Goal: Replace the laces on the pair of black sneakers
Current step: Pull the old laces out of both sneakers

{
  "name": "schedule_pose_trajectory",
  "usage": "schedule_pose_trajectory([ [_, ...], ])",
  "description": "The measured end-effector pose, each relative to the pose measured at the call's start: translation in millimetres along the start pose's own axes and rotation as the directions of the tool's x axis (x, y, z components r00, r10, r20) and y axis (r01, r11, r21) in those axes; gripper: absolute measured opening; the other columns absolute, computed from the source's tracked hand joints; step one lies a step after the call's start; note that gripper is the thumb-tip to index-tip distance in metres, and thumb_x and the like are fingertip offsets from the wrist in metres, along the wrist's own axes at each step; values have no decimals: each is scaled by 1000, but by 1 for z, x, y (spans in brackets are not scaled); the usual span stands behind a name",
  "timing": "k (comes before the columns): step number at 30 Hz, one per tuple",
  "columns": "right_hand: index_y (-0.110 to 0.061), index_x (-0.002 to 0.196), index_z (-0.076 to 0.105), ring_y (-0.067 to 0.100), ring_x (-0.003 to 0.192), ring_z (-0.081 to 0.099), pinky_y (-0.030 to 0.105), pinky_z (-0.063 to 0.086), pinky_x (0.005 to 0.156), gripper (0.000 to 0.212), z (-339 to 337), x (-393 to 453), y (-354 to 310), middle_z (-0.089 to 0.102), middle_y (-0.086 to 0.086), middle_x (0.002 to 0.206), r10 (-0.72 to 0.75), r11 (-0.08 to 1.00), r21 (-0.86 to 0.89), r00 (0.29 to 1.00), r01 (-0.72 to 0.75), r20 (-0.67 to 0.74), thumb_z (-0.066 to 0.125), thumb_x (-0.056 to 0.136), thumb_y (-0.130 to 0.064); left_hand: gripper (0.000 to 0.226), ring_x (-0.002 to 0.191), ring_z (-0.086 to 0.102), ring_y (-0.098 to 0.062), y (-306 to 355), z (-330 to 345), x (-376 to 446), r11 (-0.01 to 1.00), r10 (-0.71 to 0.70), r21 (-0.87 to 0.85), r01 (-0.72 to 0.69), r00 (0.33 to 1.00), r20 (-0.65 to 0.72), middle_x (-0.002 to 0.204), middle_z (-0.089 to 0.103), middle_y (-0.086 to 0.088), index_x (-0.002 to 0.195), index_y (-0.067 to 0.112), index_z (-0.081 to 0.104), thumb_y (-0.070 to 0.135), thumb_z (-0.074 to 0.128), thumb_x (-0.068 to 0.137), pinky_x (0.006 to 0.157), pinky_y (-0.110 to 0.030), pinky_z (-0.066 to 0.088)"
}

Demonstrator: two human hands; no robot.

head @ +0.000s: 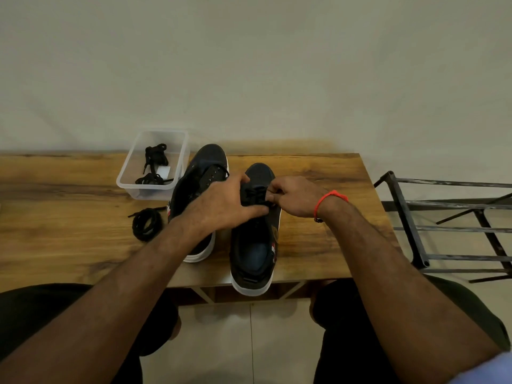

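Note:
Two black sneakers with white soles stand side by side on the wooden table (69, 195). The right sneaker (253, 245) has its heel at the table's front edge, and its black lace (253, 194) runs across the eyelets. My left hand (221, 203) grips that shoe over the lacing, thumb at the front. My right hand (293, 196), with an orange wrist thread, pinches the lace from the right side. The left sneaker (202, 173) shows bare eyelets and is partly hidden by my left forearm. A coiled black lace (146, 224) lies on the table to the left.
A clear plastic tub (130, 167) at the back left holds two bundled black laces (156, 157). A dark metal rack (443, 225) stands on the floor right of the table. A plain wall runs behind. My knees sit under the front edge.

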State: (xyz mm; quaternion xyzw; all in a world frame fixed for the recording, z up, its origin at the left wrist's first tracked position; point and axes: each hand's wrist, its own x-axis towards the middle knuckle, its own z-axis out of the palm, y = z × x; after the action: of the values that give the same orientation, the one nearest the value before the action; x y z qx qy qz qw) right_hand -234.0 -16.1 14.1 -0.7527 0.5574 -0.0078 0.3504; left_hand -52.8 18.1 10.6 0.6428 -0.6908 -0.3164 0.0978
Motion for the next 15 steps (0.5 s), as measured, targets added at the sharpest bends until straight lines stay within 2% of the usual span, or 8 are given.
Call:
schedule_pose_trajectory([
  [3,-16,99,61,7,76,47,22,37,61,16,-4,-1,2,54,-4,88,33,999,-16,999,-33,-5,49,105,-24,65,65,71,-12,3,0,-4,996,-38,-73,45,994,99,87,68,2,146,23,37,28,73,92,46,-17,48],
  [6,-13,80,55,17,74,48,27,41,62,29,-12,-1,11,51,1,76,114,989,-91,991,-120,-71,46,105,-26,66,52,70,-11,3,-8,-6,984,-79,-152,94,991,107,84,72,-2,149,23,34,17,70,94,44,-21,52],
  [9,-11,89,57,23,86,55,35,47,76,27,-11,0,20,59,7,89,180,968,-154,975,-199,-127,44,104,-29,67,55,71,-12,3,-11,-7,967,-101,-223,125,988,117,92,72,-1,150,23,34,14,69,94,46,-24,55],
  [12,-14,99,62,21,98,58,33,48,85,16,-8,0,13,63,5,106,29,999,-24,976,-35,-214,50,104,-24,69,62,74,-16,3,-10,-6,958,-94,-259,122,989,118,93,73,-3,151,22,34,11,69,94,50,-28,59],
  [13,-16,100,63,19,101,57,33,48,87,15,-8,0,7,63,3,107,-56,998,-27,972,51,-229,54,102,-27,70,63,75,-17,3,-10,-6,956,-95,-267,124,988,120,93,73,-3,152,22,33,10,69,94,51,-29,60],
  [15,-22,99,65,17,105,52,35,45,92,18,-3,1,-2,60,-1,109,-207,973,-142,958,181,-198,61,96,-39,71,64,75,-18,2,-11,-6,948,-101,-290,132,988,121,93,74,-5,153,23,33,9,69,94,54,-32,61],
])
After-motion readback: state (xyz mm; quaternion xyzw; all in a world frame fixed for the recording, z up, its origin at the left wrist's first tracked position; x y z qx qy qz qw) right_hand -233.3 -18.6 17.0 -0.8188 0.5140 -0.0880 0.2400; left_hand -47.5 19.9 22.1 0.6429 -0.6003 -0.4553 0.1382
